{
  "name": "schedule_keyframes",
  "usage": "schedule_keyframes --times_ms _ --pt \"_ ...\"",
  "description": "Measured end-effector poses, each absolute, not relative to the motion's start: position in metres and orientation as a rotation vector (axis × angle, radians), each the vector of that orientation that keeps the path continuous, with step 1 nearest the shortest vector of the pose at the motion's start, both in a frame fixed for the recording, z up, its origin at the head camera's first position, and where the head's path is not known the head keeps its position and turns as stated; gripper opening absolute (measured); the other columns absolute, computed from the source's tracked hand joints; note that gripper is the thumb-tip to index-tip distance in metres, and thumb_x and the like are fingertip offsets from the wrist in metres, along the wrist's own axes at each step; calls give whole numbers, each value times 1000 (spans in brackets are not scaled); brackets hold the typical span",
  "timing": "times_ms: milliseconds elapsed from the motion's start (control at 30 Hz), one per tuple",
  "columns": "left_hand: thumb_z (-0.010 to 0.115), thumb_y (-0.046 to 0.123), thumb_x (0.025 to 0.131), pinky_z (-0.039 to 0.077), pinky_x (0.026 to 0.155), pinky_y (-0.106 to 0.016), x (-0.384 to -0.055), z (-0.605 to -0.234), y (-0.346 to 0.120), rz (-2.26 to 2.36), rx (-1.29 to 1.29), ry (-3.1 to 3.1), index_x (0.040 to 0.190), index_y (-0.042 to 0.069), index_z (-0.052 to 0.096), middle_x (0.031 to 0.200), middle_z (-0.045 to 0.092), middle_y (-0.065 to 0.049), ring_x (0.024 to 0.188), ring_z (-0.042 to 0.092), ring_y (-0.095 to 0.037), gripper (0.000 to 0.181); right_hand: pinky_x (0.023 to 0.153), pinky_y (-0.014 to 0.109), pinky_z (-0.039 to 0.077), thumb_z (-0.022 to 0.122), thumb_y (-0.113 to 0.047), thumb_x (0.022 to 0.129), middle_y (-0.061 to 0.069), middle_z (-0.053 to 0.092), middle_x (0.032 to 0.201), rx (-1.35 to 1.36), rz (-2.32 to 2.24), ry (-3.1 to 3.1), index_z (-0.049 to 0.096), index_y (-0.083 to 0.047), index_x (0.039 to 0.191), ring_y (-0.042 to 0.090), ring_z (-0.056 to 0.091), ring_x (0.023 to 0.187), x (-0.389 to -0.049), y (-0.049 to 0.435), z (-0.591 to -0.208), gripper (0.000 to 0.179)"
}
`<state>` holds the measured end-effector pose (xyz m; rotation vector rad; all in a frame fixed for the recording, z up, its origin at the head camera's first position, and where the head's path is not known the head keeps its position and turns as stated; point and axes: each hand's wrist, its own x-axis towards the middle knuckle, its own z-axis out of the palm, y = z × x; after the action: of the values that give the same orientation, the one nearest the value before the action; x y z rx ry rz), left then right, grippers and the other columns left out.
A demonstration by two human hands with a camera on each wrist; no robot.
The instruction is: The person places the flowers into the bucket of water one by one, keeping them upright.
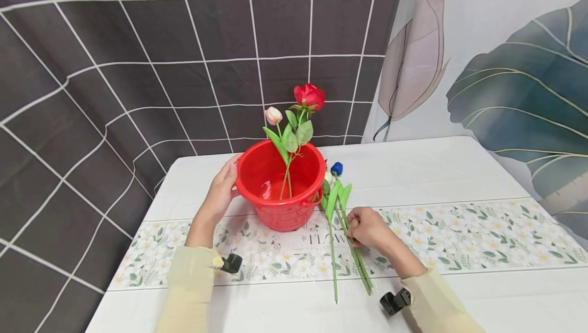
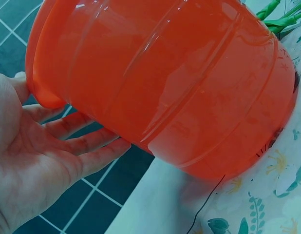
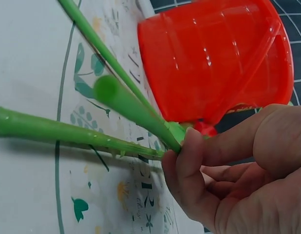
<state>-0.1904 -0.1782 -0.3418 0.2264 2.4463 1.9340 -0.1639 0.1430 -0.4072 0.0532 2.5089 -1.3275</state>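
A red plastic bucket [image 1: 280, 215] stands on the table, tilted slightly in the head view. My left hand [image 1: 220, 190] holds its left rim, thumb over the edge and fingers stretched along the outer wall [image 2: 141, 73]. Inside it lean a red rose [image 1: 310, 96] and a pale pink tulip [image 1: 273, 115]. Right of the bucket lie several artificial flowers, among them a blue one [image 1: 337, 168] and a white one [image 1: 328, 178], partly behind the bucket. My right hand [image 1: 367, 228] pinches a green flower stem [image 3: 136, 109] between thumb and fingertips; which bloom it carries cannot be told.
A white table cover [image 1: 436, 169] with a floral printed band [image 1: 459, 236] lies under everything. Behind and to the left hangs a dark gridded curtain [image 1: 220, 31]; a leaf-patterned cloth [image 1: 519, 98] hangs at the right. The bucket's handle [image 3: 248, 73] hangs down on its right side.
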Motion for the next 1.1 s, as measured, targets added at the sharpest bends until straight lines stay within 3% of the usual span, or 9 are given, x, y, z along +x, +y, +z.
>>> schedule_keyframes --times_ms 300,533,1100 --pt "31 27 106 44 100 -50 -190 -341 -178 1940 229 2446 152 11 27 151 36 -13 135 39 -32 49 52 33 53 44 16 83 13 56 71 62 -1455 2550 54 10 105 18 57 51 -167 146 -403 25" --pt "30 27 106 44 101 -49 -190 -340 -178 1941 226 2442 152 11 27 151 36 -13 135 39 -32 49 48 25 46 53 12 87 13 58 72 34 -1513 2602 53 10 113 21 61 53 -169 148 -396 26" --pt "31 27 106 44 100 -49 -190 -341 -178 1942 230 2448 152 11 27 150 36 -13 135 39 -33 49 57 34 57 51 13 89 16 60 83 11 -1721 2606 53 11 118 19 62 57 -173 146 -383 29"
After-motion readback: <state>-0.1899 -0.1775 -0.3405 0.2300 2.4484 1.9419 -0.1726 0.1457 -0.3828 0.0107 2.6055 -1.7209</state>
